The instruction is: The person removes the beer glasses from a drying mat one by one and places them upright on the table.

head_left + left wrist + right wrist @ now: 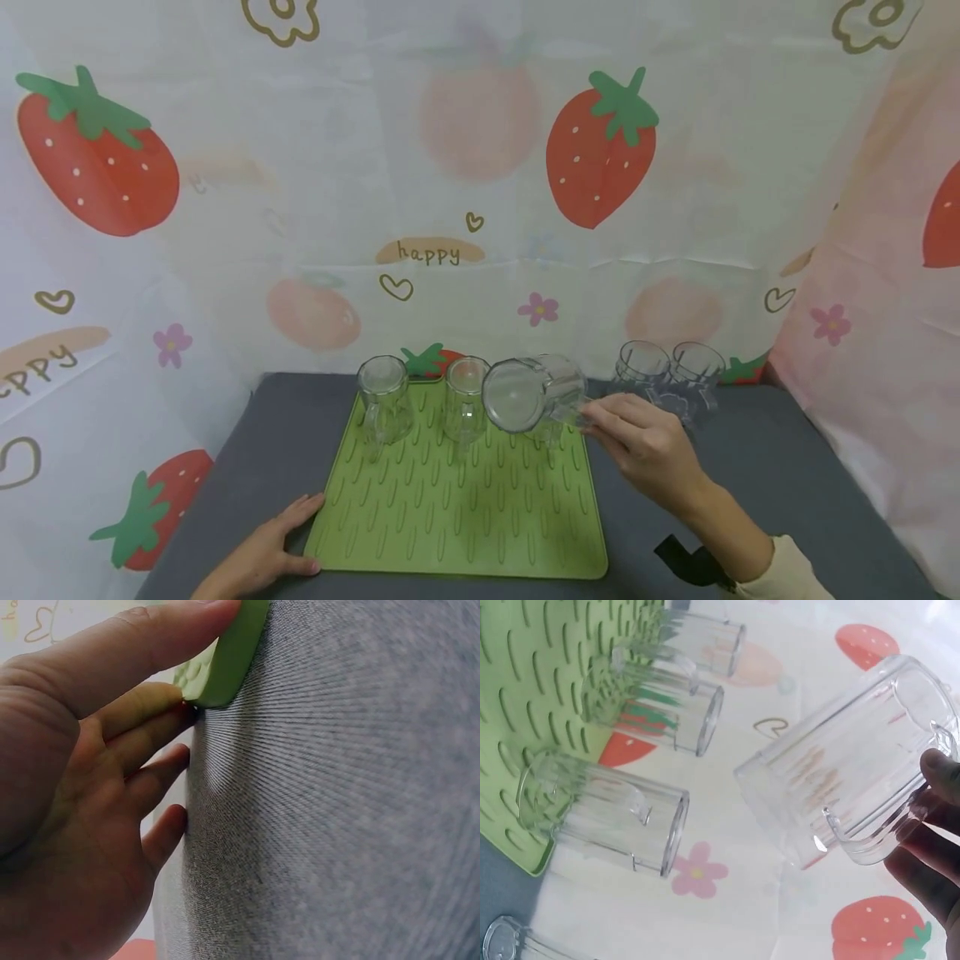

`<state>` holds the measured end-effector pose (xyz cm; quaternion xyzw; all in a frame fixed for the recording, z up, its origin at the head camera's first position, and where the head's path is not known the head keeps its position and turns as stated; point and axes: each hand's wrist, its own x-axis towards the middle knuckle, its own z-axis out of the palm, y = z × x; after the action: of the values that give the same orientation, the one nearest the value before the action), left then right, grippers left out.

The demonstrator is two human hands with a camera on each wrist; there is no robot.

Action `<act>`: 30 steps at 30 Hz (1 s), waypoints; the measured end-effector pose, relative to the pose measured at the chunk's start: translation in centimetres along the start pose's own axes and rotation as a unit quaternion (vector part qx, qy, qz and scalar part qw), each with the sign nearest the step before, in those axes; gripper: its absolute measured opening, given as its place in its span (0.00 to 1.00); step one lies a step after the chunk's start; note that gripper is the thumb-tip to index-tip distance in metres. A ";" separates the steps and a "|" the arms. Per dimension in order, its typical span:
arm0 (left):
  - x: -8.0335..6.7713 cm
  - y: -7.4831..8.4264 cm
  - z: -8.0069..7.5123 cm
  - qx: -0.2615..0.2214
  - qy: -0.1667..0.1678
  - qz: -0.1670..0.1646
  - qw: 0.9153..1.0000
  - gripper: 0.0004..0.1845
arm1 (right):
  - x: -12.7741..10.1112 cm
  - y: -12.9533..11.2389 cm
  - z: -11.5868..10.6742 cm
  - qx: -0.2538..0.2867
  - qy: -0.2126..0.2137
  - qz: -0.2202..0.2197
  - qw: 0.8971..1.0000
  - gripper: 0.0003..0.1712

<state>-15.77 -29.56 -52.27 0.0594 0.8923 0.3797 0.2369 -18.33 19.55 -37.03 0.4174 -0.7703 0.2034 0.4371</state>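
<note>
My right hand (604, 421) pinches the handle of a clear ribbed glass mug (531, 392) and holds it tilted on its side above the far right part of a green ribbed mat (450, 517). The right wrist view shows the same mug (855, 765) with my fingers (930, 825) curled through its handle. Three glass mugs stand on the mat's far edge (384, 402) (466, 400) (552, 431), the third partly hidden behind the held one. My left hand (288, 537) lies flat at the mat's near left corner (225, 660), thumb and fingers straight against it.
Two more glass mugs (641, 371) (697, 372) stand on the grey table (750, 483) right of the mat. A strawberry-print cloth (600, 150) hangs behind and at both sides. The mat's near rows hold nothing.
</note>
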 end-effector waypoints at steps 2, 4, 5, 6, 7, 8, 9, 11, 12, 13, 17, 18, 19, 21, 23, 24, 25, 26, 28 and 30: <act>0.0 0.0 0.0 0.002 0.000 0.001 1.000 0.54 | 0.0 -0.1 -0.1 0.001 -0.004 -0.008 1.000 0.25; -0.1 0.0 0.1 0.005 -0.001 -0.001 1.000 0.54 | 0.0 -0.1 -0.2 0.002 -0.009 -0.013 1.000 0.25; -0.1 0.0 0.0 0.006 -0.002 0.002 1.000 0.53 | 0.0 -0.2 -0.3 0.002 -0.009 -0.015 1.000 0.24; -0.2 0.1 -0.1 0.005 -0.003 0.003 1.000 0.52 | 0.0 -0.2 -0.3 0.003 -0.007 -0.019 1.000 0.24; -0.2 0.3 -0.3 0.005 -0.003 0.007 1.000 0.51 | 0.1 -0.2 -0.3 0.005 -0.004 -0.023 1.000 0.24; -0.3 0.5 -0.5 0.002 0.000 0.011 1.000 0.48 | 0.2 -0.1 -0.3 0.005 0.001 -0.029 1.000 0.23; -0.4 0.7 -0.8 -0.003 0.006 0.019 1.000 0.46 | 0.2 -0.1 -0.4 0.005 0.006 -0.034 0.999 0.23; -0.6 1.3 -1.5 -0.015 0.019 0.041 0.999 0.42 | 0.4 -0.1 -0.4 0.005 0.016 -0.043 0.999 0.22; -0.7 1.6 -1.9 -0.025 0.028 0.053 0.998 0.40 | 0.4 0.0 -0.4 0.004 0.021 -0.046 0.999 0.22; -0.8 2.0 -2.2 -0.033 0.039 0.065 0.997 0.37 | 0.4 0.0 -0.3 0.003 0.024 -0.049 0.999 0.21; -1.2 3.9 -3.0 -0.042 0.086 0.109 0.989 0.33 | 0.4 0.1 -0.3 0.001 0.028 -0.050 0.998 0.21; -1.2 4.5 -3.0 -0.039 0.102 0.116 0.987 0.31 | 0.4 0.1 -0.3 0.000 0.029 -0.051 0.998 0.21; -1.2 5.1 -3.1 -0.033 0.118 0.122 0.985 0.30 | 0.3 0.0 -0.3 -0.001 0.028 -0.051 0.998 0.21; -1.0 6.3 -3.1 -0.022 0.145 0.133 0.980 0.29 | 0.3 0.0 -0.4 -0.003 0.027 -0.054 0.998 0.21; -0.7 7.5 -3.1 -0.023 0.166 0.139 0.976 0.27 | 0.3 -0.1 -0.4 -0.005 0.024 -0.056 0.998 0.21; -0.6 8.0 -3.2 -0.030 0.172 0.139 0.975 0.27 | 0.3 -0.1 -0.4 -0.004 0.023 -0.057 0.998 0.21; -0.5 8.5 -3.3 -0.039 0.173 0.141 0.974 0.27 | 0.3 -0.2 -0.5 -0.005 0.021 -0.057 0.998 0.21; -0.5 9.1 -3.4 -0.054 0.171 0.141 0.974 0.26 | 0.3 -0.2 -0.5 -0.005 0.018 -0.057 0.998 0.21; -0.5 10.2 -3.9 -0.099 0.158 0.141 0.972 0.27 | 0.3 -0.3 -0.5 -0.006 0.018 -0.058 0.998 0.21; -0.5 11.3 -4.5 -0.149 0.140 0.142 0.968 0.28 | 0.3 -0.3 -0.5 -0.007 0.017 -0.059 0.998 0.21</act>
<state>-18.26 -24.65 -41.40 0.0958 0.8322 0.5430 0.0596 -17.89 19.56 -36.52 0.4555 -0.7382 0.1792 0.4642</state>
